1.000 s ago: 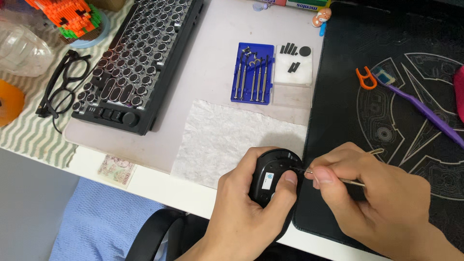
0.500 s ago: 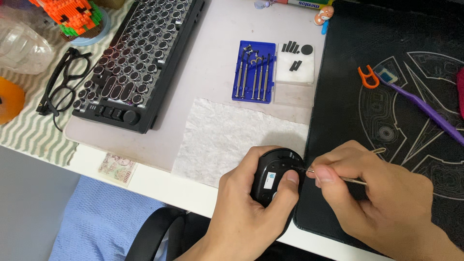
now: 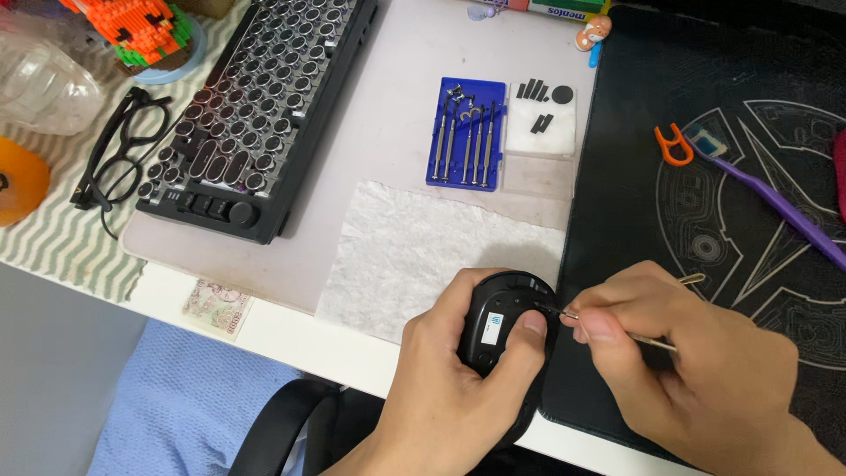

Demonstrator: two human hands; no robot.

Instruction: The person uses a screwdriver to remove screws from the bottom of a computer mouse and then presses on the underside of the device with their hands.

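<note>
On the white surface (image 3: 291,339), near edge, the left hand (image 3: 449,397) grips an upturned black mouse (image 3: 504,328) (underside showing); the right hand (image 3: 696,370) pinches a thin metal tool (image 3: 656,344) against it.

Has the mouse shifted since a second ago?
No. The mouse sits in the left hand at the same spot, straddling the black mat's left edge below the white tissue.

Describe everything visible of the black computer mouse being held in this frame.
The mouse is black, oval, seemingly plastic, turned underside up with a small white label showing. It sits at the desk's near edge, between the white paper towel and the black mat. The left hand cups it, thumb across it; the right hand holds thin metal tweezers, tip at its underside.
</note>
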